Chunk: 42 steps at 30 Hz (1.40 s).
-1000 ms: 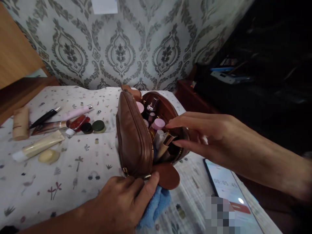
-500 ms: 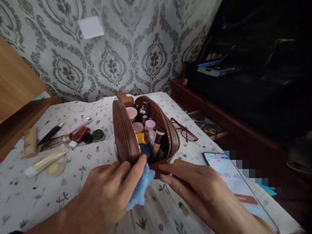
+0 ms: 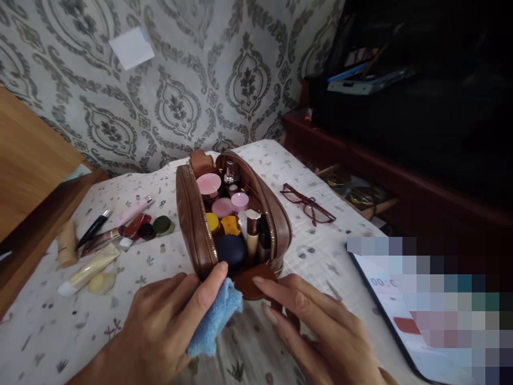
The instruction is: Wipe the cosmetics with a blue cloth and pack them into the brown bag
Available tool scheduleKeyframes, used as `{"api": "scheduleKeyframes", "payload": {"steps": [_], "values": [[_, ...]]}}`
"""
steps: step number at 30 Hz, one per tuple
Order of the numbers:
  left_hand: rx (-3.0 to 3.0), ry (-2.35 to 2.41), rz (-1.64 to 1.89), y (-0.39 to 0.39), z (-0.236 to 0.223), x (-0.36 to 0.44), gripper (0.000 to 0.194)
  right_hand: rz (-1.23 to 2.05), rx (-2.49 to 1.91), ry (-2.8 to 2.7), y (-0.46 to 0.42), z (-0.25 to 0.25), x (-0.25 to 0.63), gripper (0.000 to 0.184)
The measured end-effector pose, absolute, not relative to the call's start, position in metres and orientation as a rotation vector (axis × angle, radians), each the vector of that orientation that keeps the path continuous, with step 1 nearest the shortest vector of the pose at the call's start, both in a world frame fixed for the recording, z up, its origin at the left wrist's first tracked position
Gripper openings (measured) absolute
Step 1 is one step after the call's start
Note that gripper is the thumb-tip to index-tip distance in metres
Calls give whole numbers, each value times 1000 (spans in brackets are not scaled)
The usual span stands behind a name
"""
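A brown zipped cosmetic bag [image 3: 280,224] stands open on the printed cloth. Inside are a pink-lidded jar [image 3: 209,184], a smaller pink jar [image 3: 240,201], a dark blue rounded item [image 3: 231,251], yellow items and a beige bottle with a shiny cap [image 3: 252,235]. My left hand [image 3: 172,310] is closed around a light blue cloth [image 3: 214,323], its thumb against the bag's near left rim. At the bag's near end, my right hand [image 3: 320,321] has its index finger on the brown flap [image 3: 249,282], the thumb just below, with a strip of brown leather between them.
Left of the bag lie a cream tube [image 3: 91,268], a black pen-like item [image 3: 93,230], a pink tube [image 3: 134,210], dark round pots and a beige bottle [image 3: 67,245]. Red-framed glasses [image 3: 308,203] lie to the right. A phone [image 3: 385,299], partly blurred out, rests near the right edge.
My right hand has come from above the bag's opening down to its near flap. The bag has opened wider, showing more contents. My left hand stays at the rim with the blue cloth.
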State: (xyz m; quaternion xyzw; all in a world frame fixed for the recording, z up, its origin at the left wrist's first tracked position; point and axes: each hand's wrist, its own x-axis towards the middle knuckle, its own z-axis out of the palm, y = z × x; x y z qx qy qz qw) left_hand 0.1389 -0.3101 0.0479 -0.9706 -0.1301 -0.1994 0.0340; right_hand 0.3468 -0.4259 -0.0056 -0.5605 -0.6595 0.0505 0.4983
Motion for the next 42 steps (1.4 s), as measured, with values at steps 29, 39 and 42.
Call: {"api": "scheduleKeyframes", "payload": {"steps": [29, 39, 42], "values": [[-2486, -1847, 178, -145, 26, 34, 44, 762, -1101, -1889, -358, -12, 220, 23], [-2487, -1962, 44, -168, 49, 24, 34, 1044, -1197, -1597, -336, -52, 203, 24], [-2579, -1950, -19, -206, 43, 17, 33, 905, -1194, -1584, -332, -58, 207, 30]]}}
